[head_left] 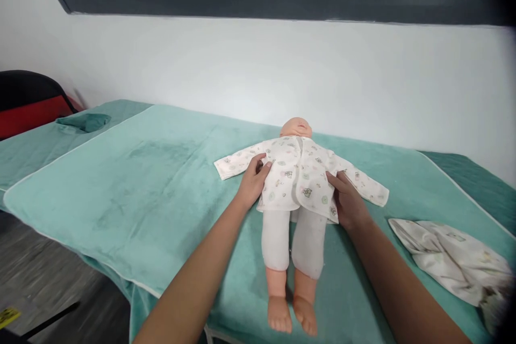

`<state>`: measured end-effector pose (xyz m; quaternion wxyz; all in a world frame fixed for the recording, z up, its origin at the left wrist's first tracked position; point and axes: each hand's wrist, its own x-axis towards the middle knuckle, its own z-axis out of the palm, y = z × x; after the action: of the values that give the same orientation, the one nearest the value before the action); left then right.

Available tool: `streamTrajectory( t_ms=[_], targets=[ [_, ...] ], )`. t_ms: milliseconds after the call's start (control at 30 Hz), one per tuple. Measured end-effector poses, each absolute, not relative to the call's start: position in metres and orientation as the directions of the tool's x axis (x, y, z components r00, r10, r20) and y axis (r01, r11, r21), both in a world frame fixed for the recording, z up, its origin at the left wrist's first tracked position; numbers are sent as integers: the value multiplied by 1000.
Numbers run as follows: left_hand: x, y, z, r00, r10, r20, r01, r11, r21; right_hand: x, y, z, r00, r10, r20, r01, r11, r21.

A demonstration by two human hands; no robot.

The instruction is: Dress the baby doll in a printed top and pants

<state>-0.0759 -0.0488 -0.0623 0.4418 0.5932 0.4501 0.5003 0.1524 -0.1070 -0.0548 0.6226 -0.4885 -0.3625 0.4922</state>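
Note:
A baby doll [277, 236] lies on its back, its head [296, 127] toward the wall and its bare feet toward me. It wears a white printed baby shirt [288, 174], the sleeves spread out to both sides and the front panels meeting at the middle. My left hand [253, 181] is at the shirt's left side below the sleeve, thumb on the fabric and fingers bent around the edge. On the opposite side, my right hand [350, 201] grips the shirt's side in the same way, its lower fingers partly hidden. White padded cloth covers the doll's upper legs.
A crumpled white printed garment [455, 258] lies at the right. Green cloth [121, 193] covers the table, which stands against a white wall [193, 70] under a dark window frame [169, 2]. A red and black chair [32, 102] is at the far left.

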Motion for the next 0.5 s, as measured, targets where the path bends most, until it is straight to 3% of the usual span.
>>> streamTrajectory(
  t_ms=[200, 367, 500],
  targets=[
    [-80, -55, -64, -58, 989, 136, 87, -131, 988, 152, -114, -56, 288, 955, -65, -148, -23, -989],
    [-86, -57, -63, -174, 983, -60, -220, 21, 975, 161, -122, -68, 496, 867, -40, 141, -126, -982],
    [-96, -67, -60, -204, 969, -137, -401, 45, 915, 167, -130, -73, 469, 883, 0, 256, -135, -957]
  ],
)
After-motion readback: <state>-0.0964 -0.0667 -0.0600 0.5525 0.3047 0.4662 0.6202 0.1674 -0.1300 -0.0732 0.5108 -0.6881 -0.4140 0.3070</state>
